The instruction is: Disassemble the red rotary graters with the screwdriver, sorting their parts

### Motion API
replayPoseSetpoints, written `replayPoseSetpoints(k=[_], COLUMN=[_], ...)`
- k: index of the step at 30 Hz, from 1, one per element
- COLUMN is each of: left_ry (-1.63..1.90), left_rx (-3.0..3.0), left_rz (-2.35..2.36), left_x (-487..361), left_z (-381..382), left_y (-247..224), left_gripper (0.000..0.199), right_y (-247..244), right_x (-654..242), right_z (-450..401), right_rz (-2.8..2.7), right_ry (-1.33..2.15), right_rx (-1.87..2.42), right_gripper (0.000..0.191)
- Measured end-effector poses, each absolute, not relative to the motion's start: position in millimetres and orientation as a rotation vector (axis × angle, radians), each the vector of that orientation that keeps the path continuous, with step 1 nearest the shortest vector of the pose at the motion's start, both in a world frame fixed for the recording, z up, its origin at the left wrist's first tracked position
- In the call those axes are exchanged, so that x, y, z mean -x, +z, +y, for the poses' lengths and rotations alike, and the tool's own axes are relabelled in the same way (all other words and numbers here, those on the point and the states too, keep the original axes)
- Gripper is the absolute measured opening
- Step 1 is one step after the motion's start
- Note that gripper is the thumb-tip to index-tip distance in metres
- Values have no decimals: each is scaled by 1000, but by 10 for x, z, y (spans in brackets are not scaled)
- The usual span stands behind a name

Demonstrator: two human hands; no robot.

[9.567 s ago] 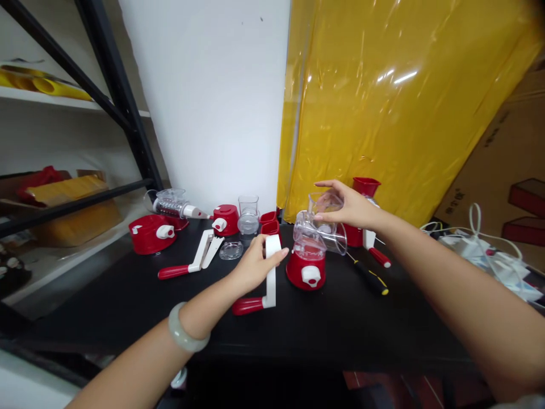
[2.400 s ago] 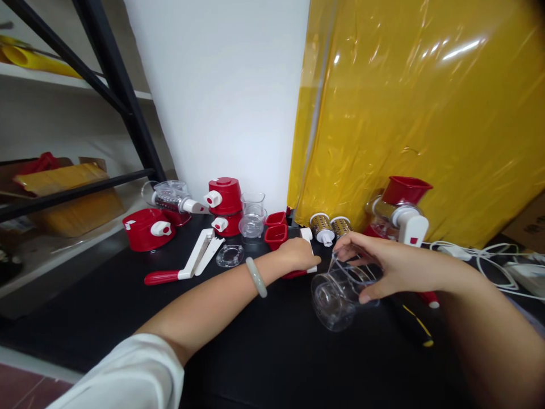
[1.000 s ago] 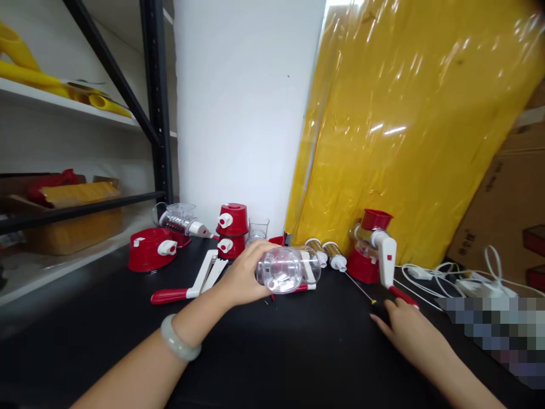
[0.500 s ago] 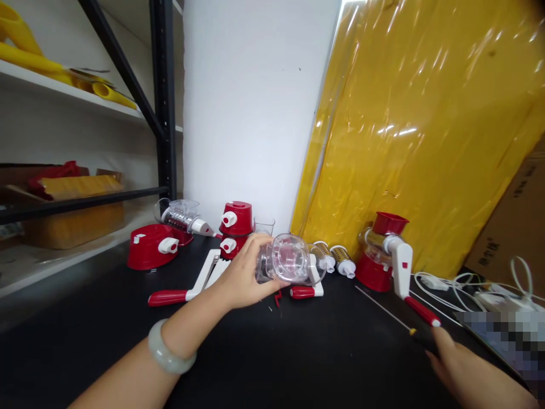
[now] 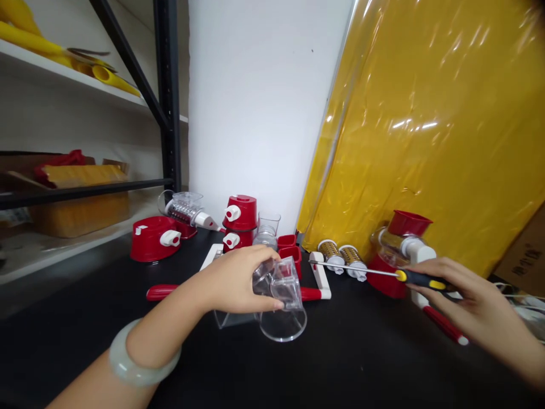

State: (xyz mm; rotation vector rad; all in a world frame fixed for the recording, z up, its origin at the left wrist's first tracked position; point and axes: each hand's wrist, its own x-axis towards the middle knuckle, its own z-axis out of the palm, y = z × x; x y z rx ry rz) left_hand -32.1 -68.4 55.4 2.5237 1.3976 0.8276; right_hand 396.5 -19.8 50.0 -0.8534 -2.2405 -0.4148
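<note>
My left hand (image 5: 238,278) is closed around a clear plastic grater housing (image 5: 286,284), whose round open end faces down toward the black table. A long screwdriver (image 5: 419,279) with a black and yellow handle is gripped in my right hand (image 5: 464,301). Its metal shaft points left, and the tip appears near a white crank handle (image 5: 320,275) with a red grip. Behind the housing stand red square pushers (image 5: 290,255). Two drum graters (image 5: 331,255) with white ends lie beyond the screwdriver shaft.
An assembled red rotary grater (image 5: 389,272) stands at the right, close to my right hand. Red bases (image 5: 240,213) are stacked at the back, with another red base (image 5: 153,240) farther left. A black-framed shelf (image 5: 168,113) rises at the left, and yellow plastic sheeting (image 5: 426,142) covers the back right.
The clear housing has come lower and turned in my left hand. My right hand has lifted the screwdriver from the table's right side, and its shaft now points left.
</note>
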Motion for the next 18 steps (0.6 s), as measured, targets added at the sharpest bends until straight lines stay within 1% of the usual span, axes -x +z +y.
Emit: replayPoseSetpoints(k=[3, 6, 11, 15, 18], left_ry=[758, 760, 713, 636, 601], left_rx=[-2502, -2506, -2548, -2569, -2582], left_rz=[1489, 1514, 1524, 1548, 1571], left_x=[297, 267, 214, 168, 145], left_z=[-694, -697, -716, -727, -726], left_y=[549, 543, 552, 527, 502], left_gripper=[58, 57, 56, 59, 60], right_y=[432, 279, 73, -40, -99], right_x=[-3788, -3796, -3923, -3961, -3988], right_z=[-64, -27, 7, 34, 44], right_rz=[-2235, -2202, -2219, -2211, -2143], right_ry=[-415, -405, -397, -429, -372], right_rx=[766, 742, 811, 841, 948], right_gripper=[21, 19, 22, 23, 22])
